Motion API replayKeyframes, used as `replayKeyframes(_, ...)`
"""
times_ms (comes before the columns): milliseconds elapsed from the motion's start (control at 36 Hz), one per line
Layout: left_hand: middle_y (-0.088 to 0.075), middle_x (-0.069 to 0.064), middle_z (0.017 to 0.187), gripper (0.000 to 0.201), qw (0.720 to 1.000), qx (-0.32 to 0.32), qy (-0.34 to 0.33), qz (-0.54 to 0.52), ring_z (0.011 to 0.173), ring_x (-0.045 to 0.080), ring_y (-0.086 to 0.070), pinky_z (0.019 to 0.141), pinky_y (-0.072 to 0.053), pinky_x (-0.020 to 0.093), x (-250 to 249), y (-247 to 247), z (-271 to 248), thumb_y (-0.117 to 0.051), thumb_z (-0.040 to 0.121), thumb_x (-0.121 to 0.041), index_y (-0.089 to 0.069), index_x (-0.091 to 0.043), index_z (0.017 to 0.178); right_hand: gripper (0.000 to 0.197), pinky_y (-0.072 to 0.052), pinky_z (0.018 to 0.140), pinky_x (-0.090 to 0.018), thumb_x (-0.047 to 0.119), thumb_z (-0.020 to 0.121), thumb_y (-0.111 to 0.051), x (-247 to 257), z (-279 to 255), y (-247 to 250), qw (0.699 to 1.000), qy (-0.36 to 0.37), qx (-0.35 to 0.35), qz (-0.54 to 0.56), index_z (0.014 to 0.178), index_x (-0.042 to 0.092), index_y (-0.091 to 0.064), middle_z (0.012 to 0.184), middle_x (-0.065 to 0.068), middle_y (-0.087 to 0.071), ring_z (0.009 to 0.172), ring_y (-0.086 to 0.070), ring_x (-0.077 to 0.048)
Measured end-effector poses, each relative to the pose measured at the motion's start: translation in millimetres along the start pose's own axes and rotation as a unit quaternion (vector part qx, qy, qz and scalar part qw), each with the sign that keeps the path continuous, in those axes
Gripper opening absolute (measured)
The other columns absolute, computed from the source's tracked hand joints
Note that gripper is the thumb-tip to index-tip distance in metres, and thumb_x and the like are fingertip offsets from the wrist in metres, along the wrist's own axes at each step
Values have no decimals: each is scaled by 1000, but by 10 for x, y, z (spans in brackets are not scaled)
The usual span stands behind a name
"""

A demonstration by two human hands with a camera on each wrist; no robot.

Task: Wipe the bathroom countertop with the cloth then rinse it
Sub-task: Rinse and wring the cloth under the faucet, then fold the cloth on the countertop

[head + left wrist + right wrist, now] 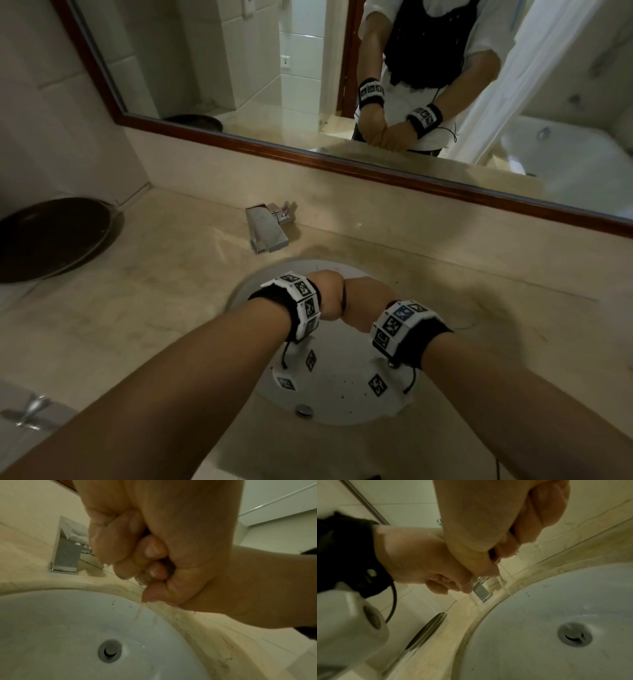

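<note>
Left to right: chrome square faucet (269, 228) back-left, dry. Left hand (327, 296) and right hand (368, 301), fists clenched and touching over the white round basin (342, 404), water trickling beneath. Cloth presumably bunched between them; barely visible.

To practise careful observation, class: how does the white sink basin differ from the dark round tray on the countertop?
The basin is white; the tray is dark brown. The basin is sunk into the countertop; the tray lies on top of it, at the far left. The basin has a metal drain; the tray shows none. Both are round.
</note>
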State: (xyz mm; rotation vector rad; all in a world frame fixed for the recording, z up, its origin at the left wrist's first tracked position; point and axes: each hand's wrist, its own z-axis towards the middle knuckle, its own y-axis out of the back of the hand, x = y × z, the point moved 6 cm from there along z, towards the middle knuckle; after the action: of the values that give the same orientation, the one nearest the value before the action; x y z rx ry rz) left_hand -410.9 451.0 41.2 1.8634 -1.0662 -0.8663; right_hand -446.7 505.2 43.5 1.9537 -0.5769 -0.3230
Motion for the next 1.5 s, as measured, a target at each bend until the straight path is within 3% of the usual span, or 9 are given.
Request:
replayKeyframes(361, -61, 6, 109, 71, 969, 2, -26, -244, 95, 24, -60, 81, -52, 37, 359, 77, -153, -77, 72, -41, -40, -16, 126, 49, -53, 71, -42, 36, 64, -81, -171, 101, 30, 959, 60, 49, 273, 102, 20, -55, 88, 1, -60, 77, -60, -21)
replayKeyframes(611, -61, -6, 87, 40, 928, -111, -19, -355, 80, 10, -57, 64, -45, 9, 848, 3, -334, -74, 69, 4, -62, -16, 101, 36, -51, 65, -27, 18, 96, -51, -224, 78, -77, 760, -9, 94, 643, 129, 7, -51, 103, -9, -63, 84, -60, -19)
replayKeyframes(694, -59, -2, 96, 45, 912, -77, 5, -402, 86, 17, -57, 73, -49, 25, 879, -34, -383, -68, 69, -10, -50, -28, 107, 33, -53, 64, -31, 15, 99, -44, -50, 118, -54, 705, -3, 84, 704, 130, 6, -49, 100, -13, -61, 80, -60, -24)
replayKeyframes(806, -62, -1, 105, 56, 885, -54, 42, -460, 93, 19, -61, 83, -53, 36, 932, -105, -510, -73, 54, -50, -47, -40, 102, 30, -52, 71, -37, 4, 95, -46, 122, 182, 0, 683, 0, 61, 728, 125, 6, -50, 94, -11, -65, 81, -63, -25)
replayKeyframes(944, -58, 6, 112, 54, 904, -66, 90, -412, 92, 20, -56, 67, -46, 24, 1138, -167, -710, -70, 78, -6, -45, -20, 124, 32, -57, 58, -31, -14, 88, -41, 261, 261, 71, 654, 11, 53, 755, 112, 0, -56, 83, -15, -67, 66, -68, -24)
replayKeyframes(1056, -61, 1, 89, 30, 917, -54, 135, -371, 86, 16, -54, 63, -44, 20, 1327, -265, -916, -52, 82, 6, -62, -10, 106, 24, -51, 49, -25, -9, 89, -44, 381, 318, 139, 660, 15, 42, 749, 106, -2, -59, 82, -19, -64, 55, -64, -20)
replayKeyframes(1111, -59, 0, 75, 29, 910, -53, 153, -381, 77, 17, -54, 52, -44, 13, 1407, -302, -1026, -45, 82, 12, -63, -9, 90, 23, -53, 63, -33, -5, 89, -49, 467, 359, 151, 657, 14, 33, 753, 110, -4, -61, 95, -26, -64, 71, -66, -29)
replayKeyframes(1306, -64, 3, 116, 32, 906, -2, 233, -353, 103, 23, -59, 78, -47, 31, 1789, -507, -1474, -47, 89, -3, -65, -18, 110, 14, -57, 72, -42, 9, 90, -60, 1103, 419, 151, 706, 41, 62, 704, 102, 7, -64, 94, -18, -67, 84, -66, -34)
replayKeyframes(1500, -69, 1, 96, 46, 830, -192, 163, -498, 89, 16, -61, 88, -47, 32, 2102, -418, -1607, -71, 65, -43, -64, -14, 100, 12, -55, 54, -33, 8, 93, -55, 2022, 440, 104, 728, 98, 142, 663, 86, 8, -64, 78, -15, -68, 66, -65, -26)
